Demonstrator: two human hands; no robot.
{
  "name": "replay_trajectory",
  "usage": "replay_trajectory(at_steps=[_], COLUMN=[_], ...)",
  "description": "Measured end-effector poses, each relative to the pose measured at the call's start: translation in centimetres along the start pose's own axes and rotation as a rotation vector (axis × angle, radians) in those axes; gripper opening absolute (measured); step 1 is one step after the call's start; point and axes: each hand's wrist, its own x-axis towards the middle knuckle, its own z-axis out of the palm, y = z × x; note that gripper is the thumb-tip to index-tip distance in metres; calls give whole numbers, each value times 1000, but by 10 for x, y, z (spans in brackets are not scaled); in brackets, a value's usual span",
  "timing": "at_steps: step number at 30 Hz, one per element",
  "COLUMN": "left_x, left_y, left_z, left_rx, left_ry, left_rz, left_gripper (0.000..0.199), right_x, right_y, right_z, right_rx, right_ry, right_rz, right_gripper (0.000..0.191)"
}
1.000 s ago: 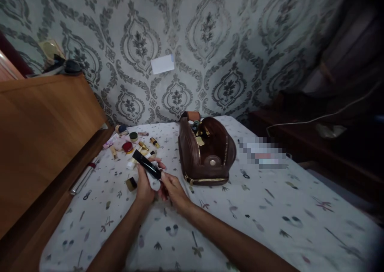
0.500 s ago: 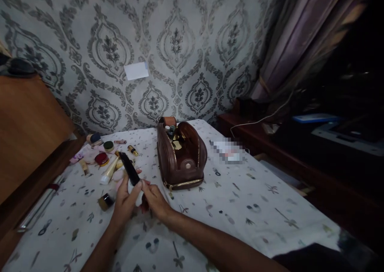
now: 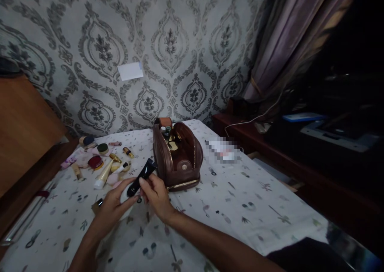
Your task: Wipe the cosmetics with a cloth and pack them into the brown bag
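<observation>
A glossy black cosmetic tube lies tilted between my two hands, its flat end pointing up and right. My left hand is closed round its lower end, with a white cloth or tissue pressed against the tube. My right hand grips the tube's side, thumb on top. Just beyond stands a brown leather toiletry bag, unzipped, with several small containers inside. Beside my left hand is a small dark-and-gold jar, partly covered by that hand.
On the patterned sheet, to the left, lie a cream tube, a red jar, a green-lidded jar, a brush and other cosmetics. A blurred-out white item lies right of the bag. A dark red desk borders the right side.
The black tube has turned from leaning left to leaning right. My left hand has shifted down and left, and the right hand has moved slightly up and right along the tube.
</observation>
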Motion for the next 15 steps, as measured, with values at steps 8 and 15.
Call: replay_trajectory(at_steps=[8, 15], left_x=[2, 0], left_y=[15, 14], left_z=[-10, -4], left_rx=[-29, -105], left_ry=[250, 520], left_rz=[-130, -210], left_gripper=[38, 39], right_x=[4, 4], right_y=[-1, -7], right_z=[3, 4], right_rx=[221, 258], right_ry=[73, 59], right_rz=[164, 147], right_gripper=[58, 64])
